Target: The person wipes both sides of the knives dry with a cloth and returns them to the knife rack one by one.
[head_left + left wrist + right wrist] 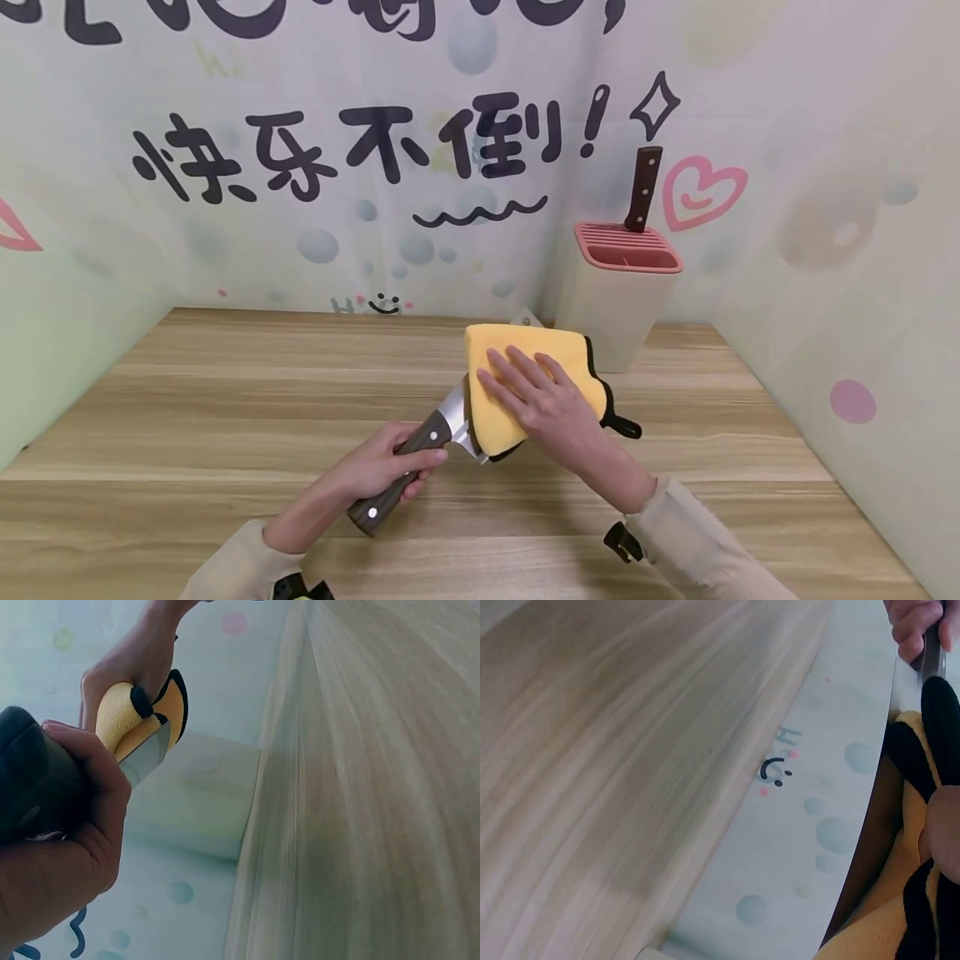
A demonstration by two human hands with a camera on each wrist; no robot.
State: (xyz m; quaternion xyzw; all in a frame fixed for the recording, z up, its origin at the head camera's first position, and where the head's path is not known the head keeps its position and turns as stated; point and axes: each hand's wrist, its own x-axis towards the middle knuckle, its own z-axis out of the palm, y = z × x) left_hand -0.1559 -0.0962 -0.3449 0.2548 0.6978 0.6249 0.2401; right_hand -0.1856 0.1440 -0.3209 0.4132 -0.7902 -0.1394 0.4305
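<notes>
My left hand [393, 462] grips the dark riveted handle [382, 492] of a cleaver [456, 410], held tilted above the table. A yellow cloth [502, 408] with black edging and a hanging loop covers most of the blade; a far corner with a hole shows beyond it. My right hand [551, 408] lies over the cloth, fingers spread, holding it against the blade. In the left wrist view the cloth [120, 716] is folded round the blade [146, 757]. The right wrist view shows a digit [943, 832] pressing the cloth between its black edges.
A cream knife block [611, 308] with a pink slotted top stands at the back right, one dark-handled knife [643, 187] upright in it. The wood-grain table [225, 400] meets a printed backdrop [420, 267] behind and side walls left and right.
</notes>
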